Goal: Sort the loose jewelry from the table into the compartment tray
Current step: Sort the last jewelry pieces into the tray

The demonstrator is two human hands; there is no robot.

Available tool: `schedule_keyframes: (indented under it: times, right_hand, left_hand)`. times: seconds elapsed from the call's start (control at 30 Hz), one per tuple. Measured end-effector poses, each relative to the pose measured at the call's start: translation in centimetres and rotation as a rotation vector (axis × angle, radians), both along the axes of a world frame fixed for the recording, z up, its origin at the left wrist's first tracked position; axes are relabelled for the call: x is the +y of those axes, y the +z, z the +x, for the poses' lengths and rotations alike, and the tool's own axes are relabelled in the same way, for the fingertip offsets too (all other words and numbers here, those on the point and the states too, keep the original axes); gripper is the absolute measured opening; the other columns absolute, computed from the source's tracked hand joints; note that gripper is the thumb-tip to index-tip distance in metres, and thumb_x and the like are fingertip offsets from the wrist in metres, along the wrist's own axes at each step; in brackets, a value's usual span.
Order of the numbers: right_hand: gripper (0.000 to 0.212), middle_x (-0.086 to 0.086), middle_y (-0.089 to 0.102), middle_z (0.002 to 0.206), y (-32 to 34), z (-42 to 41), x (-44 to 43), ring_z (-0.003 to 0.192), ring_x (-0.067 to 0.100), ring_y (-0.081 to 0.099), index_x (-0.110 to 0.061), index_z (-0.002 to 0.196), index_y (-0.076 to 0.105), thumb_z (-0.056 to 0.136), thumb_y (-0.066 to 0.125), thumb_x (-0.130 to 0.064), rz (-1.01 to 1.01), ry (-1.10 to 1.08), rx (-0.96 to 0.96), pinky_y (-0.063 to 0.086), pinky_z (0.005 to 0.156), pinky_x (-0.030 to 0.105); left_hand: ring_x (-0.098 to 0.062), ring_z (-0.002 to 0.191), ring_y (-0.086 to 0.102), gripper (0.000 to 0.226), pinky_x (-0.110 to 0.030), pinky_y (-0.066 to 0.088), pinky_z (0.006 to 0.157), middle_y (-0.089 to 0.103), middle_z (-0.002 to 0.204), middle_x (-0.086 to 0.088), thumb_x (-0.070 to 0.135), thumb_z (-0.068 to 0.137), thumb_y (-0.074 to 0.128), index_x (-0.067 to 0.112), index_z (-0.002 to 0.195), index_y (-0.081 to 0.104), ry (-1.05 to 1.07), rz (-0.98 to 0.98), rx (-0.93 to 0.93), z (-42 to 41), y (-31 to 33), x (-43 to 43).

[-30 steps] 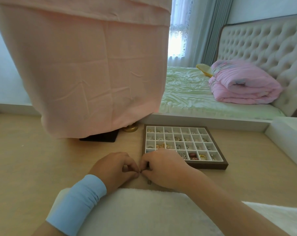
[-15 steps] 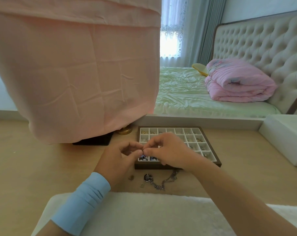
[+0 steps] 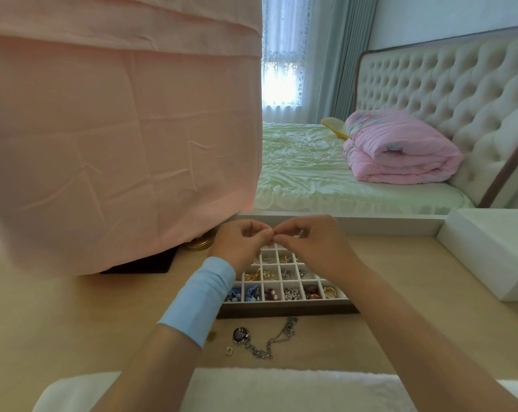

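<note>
- While the left hand [image 3: 243, 242] and right hand [image 3: 311, 245] hover above the far rows of the compartment tray [image 3: 287, 310], their thumbs and forefingers meet in a pinch, apparently on a small piece too tiny to make out.
- Tray: on the tabletop [image 3: 73, 316]; near compartments stocked.
- Unsorted: necklace [image 3: 277, 340] and charm [image 3: 229, 350], just before the tray's near rim.
- Handling: lower close over one compartment before releasing, since tiny pieces are likely to bounce.
</note>
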State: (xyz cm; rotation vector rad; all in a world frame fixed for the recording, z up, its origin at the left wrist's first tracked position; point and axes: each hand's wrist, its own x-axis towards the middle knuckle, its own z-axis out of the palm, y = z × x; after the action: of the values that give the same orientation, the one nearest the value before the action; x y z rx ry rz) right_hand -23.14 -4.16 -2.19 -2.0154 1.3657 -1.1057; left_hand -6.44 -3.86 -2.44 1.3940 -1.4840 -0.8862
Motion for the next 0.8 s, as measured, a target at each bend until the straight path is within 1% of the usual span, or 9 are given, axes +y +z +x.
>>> schedule_keyframes:
  times: [0.1,0.17,0.27,0.33,0.4,0.5,0.6,0.67,0.8]
  right_hand:
    - [0.005,-0.022,0.070,0.071,0.3,-1.2,-1.9,0.069,-0.012,0.061,-0.033,0.089,0.081,0.088,0.077,-0.030,-0.006,-0.037,0.134,0.038,0.065,0.008]
    - [0.005,-0.022,0.070,0.076,0.5,-1.6,-3.5,0.073,-0.008,0.062,-0.033,0.090,0.080,0.090,0.075,-0.031,0.005,-0.052,0.244,0.043,0.070,0.013]
    - [0.008,-0.016,0.072,0.089,0.4,-2.1,-5.9,0.088,0.006,0.066,-0.030,0.093,0.078,0.093,0.071,-0.032,0.075,-0.063,0.437,0.053,0.084,0.030]
    - [0.008,-0.015,0.071,0.093,0.1,-1.9,-7.2,0.092,0.010,0.066,-0.031,0.093,0.075,0.094,0.067,-0.032,0.123,-0.052,0.595,0.055,0.085,0.034]
    - [0.009,-0.014,0.071,0.098,-0.2,-1.4,-8.0,0.094,0.011,0.065,-0.031,0.096,0.074,0.096,0.065,-0.033,0.132,-0.022,0.718,0.052,0.081,0.031]
    - [0.011,-0.011,0.068,0.098,-0.6,-0.4,-8.8,0.090,0.013,0.063,-0.030,0.098,0.073,0.097,0.063,-0.035,0.114,0.026,0.851,0.047,0.074,0.029]
    - [0.011,-0.008,0.070,0.095,-1.1,0.3,-9.4,0.086,0.016,0.065,-0.029,0.093,0.073,0.095,0.063,-0.032,0.099,0.026,0.951,0.053,0.070,0.032]
    - [0.014,-0.007,0.071,0.091,-1.3,0.7,-9.6,0.083,0.018,0.066,-0.027,0.090,0.075,0.093,0.062,-0.030,0.086,0.011,0.984,0.054,0.066,0.032]
    - [0.012,-0.009,0.067,0.088,-1.3,1.1,-9.5,0.083,0.018,0.065,-0.030,0.089,0.076,0.091,0.064,-0.033,0.027,-0.058,0.972,0.041,0.057,0.025]
  left_hand:
    - [-0.007,0.069,0.061,0.015,-0.033,0.056,0.079,0.074,0.078,0.010,0.030,0.092,0.061,0.026,0.084,0.073,-0.056,0.002,-0.014,-0.8,-0.3,-1.5]
    - [-0.010,0.083,0.064,0.018,-0.038,0.054,0.088,0.074,0.086,0.010,0.032,0.094,0.058,0.025,0.088,0.073,-0.073,-0.016,-0.082,-0.9,-0.8,-2.5]
    - [-0.009,0.108,0.056,0.018,-0.038,0.047,0.099,0.067,0.109,0.012,0.036,0.095,0.056,0.035,0.108,0.068,-0.069,-0.067,-0.390,-0.4,-2.5,-3.8]
    - [-0.012,0.124,0.043,0.030,-0.040,0.039,0.107,0.058,0.128,0.012,0.043,0.093,0.056,0.040,0.122,0.060,-0.108,-0.082,-0.605,0.1,-3.6,-4.2]
    - [-0.014,0.133,0.033,0.042,-0.041,0.032,0.112,0.048,0.140,0.011,0.049,0.090,0.057,0.040,0.131,0.053,-0.156,-0.089,-0.726,0.4,-4.2,-4.4]
    - [-0.014,0.137,0.027,0.052,-0.040,0.027,0.115,0.040,0.147,0.010,0.052,0.089,0.057,0.037,0.137,0.047,-0.184,-0.098,-0.763,0.7,-4.7,-4.7]
    - [-0.015,0.138,0.025,0.054,-0.040,0.025,0.116,0.038,0.149,0.009,0.054,0.089,0.056,0.036,0.139,0.046,-0.189,-0.113,-0.781,0.9,-4.8,-4.9]
    - [-0.016,0.138,0.025,0.054,-0.041,0.024,0.116,0.037,0.149,0.009,0.055,0.089,0.054,0.037,0.139,0.047,-0.186,-0.118,-0.803,0.8,-4.9,-4.9]
    - [-0.017,0.138,0.027,0.053,-0.042,0.022,0.114,0.038,0.149,0.008,0.056,0.089,0.052,0.038,0.139,0.045,-0.177,-0.120,-0.856,0.8,-4.8,-4.9]
